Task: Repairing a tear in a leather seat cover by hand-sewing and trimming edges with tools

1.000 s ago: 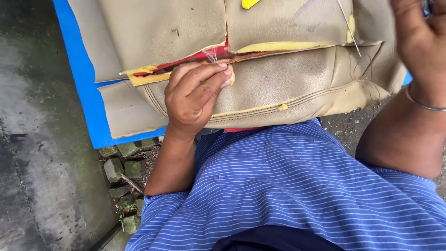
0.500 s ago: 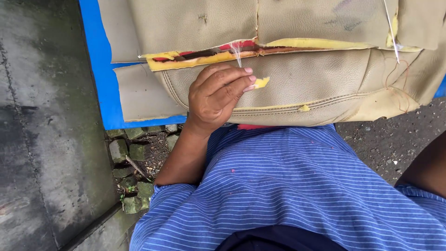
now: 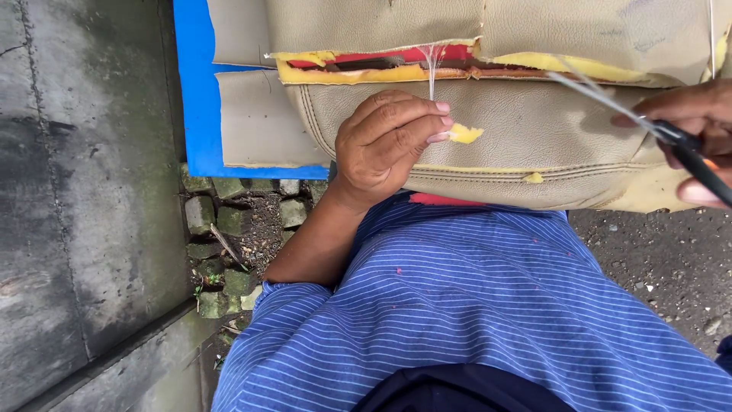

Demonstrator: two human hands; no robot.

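Seat cover (image 3: 534, 130) lies across the person's lap, over a flat sheet (image 3: 194, 91) sticking out to its left. Left hand (image 3: 385, 141) rests on the cover just below the split seam (image 3: 427, 65) (thread (image 3: 431, 72) runs between them). Right hand (image 3: 698, 130) with scissors (image 3: 690, 152) at right edge. Paving stones (image 3: 229, 229) below the sheet.

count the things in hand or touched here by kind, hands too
hands: 2, left hand and right hand
scissors: 1, in the right hand
thread: 1, pinched by the left hand
seat cover: 1, tan and torn
foam bits: 2, yellow
total: 7
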